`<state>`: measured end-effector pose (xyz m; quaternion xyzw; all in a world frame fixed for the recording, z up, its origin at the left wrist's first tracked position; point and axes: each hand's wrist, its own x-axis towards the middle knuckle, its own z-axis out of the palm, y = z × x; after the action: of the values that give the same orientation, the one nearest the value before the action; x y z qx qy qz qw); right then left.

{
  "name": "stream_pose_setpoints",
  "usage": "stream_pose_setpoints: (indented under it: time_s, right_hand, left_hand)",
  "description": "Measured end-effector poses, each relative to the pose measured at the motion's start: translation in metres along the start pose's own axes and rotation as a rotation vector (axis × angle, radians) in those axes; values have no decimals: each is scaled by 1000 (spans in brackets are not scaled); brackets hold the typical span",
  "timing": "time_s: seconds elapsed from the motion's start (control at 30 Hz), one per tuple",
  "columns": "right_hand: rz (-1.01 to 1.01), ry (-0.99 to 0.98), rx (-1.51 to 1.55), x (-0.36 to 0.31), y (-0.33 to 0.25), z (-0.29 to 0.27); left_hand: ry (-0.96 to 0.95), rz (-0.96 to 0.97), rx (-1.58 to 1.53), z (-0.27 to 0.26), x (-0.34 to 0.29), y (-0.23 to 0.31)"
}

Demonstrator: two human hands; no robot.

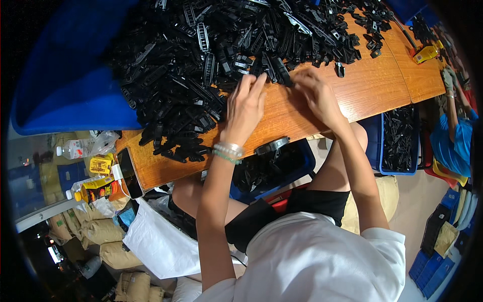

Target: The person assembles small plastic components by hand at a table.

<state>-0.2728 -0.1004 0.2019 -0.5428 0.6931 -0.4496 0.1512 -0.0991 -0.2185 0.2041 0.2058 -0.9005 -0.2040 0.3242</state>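
A large heap of black plastic parts [201, 60] lies on the wooden table [282, 113] in front of me. My left hand [245, 106] is at the near edge of the heap, its fingers curled in and their tips against the parts. Whatever they pinch is hidden. A bead bracelet and a pale bangle circle that wrist. To the right, my right hand [317, 95] hovers over bare wood close to the heap's edge, fingers bent and smeared by motion. Between my hands, a few long black clips [277, 70] stick out of the heap.
A big blue bin [60, 95] leans at the left. Below the table edge are a blue crate [302, 163] and another crate of black parts [400, 141]. A grey ring [272, 146] sits at the edge. Bottles [95, 191] stand left; a co-worker [453, 136] is right.
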Motion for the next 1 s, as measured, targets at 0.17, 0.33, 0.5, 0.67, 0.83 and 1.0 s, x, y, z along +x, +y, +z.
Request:
stream_pose_setpoints:
  time_s: [0.17,0.33,0.5,0.67,0.83,1.0]
  right_hand:
    - [-227,273,-474,30,24,17]
    - [-293,368,-355,11,34,10]
    - [-137,249,-375,-3,25,4]
    - [-24,359,-401,-20,28,3]
    - [52,354,-173,-34,29,-2]
    - [51,58,132,-46,9,-19]
  left_hand:
    - [1,424,287,15,37,-7]
    - [-166,532,324,16,21,3]
    - [-114,378,201,19,16,1]
    - [-144,308,111,20,6,7]
    - [-114,372,146,21,-30,28]
    - [14,61,-49,9,-30,42]
